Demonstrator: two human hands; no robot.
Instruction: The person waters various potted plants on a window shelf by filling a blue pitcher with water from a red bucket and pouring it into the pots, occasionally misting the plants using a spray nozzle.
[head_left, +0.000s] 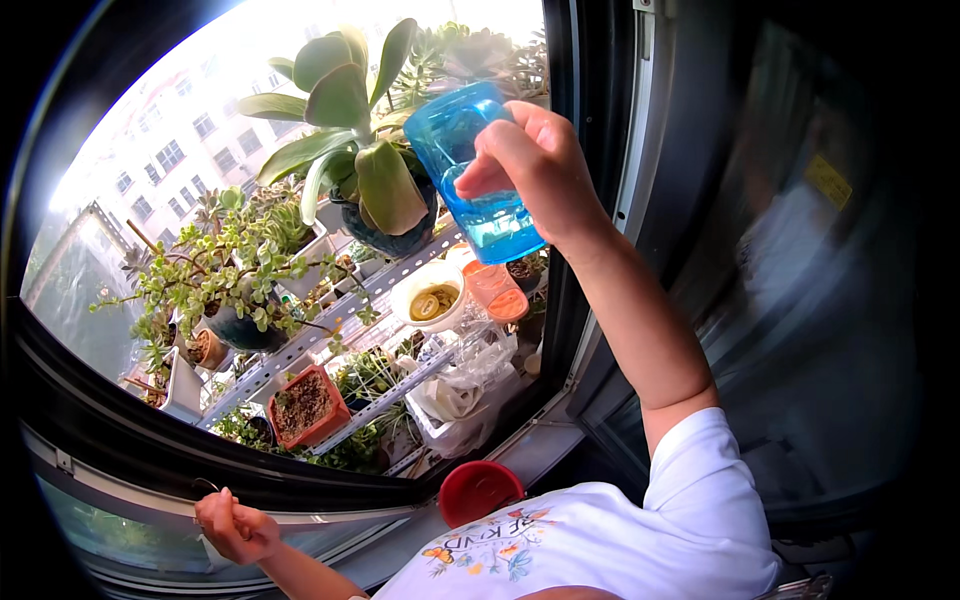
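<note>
A translucent blue plastic jug (491, 229) with some water in it is held up by its handle in my right hand (536, 169), beside a large broad-leaved succulent (337, 97) in a dark glazed pot (390, 232). The jug leans slightly. Down at the lower left, my left hand (236, 525) is raised near the window frame, its fingers curled together around a thin curved item (206, 482) that is too small to name. A bushy small-leaved succulent (225, 270) in a dark pot (244, 322) stands between my hands, beyond the sill.
Outside the open window (225, 465), a perforated metal rack (330, 300) bears several pots, an orange rectangular planter (311, 409), a white tub (429, 296) and plastic bags (465, 375). A red bucket (480, 491) is near my shirt. A glass pane (810, 300) is at the right.
</note>
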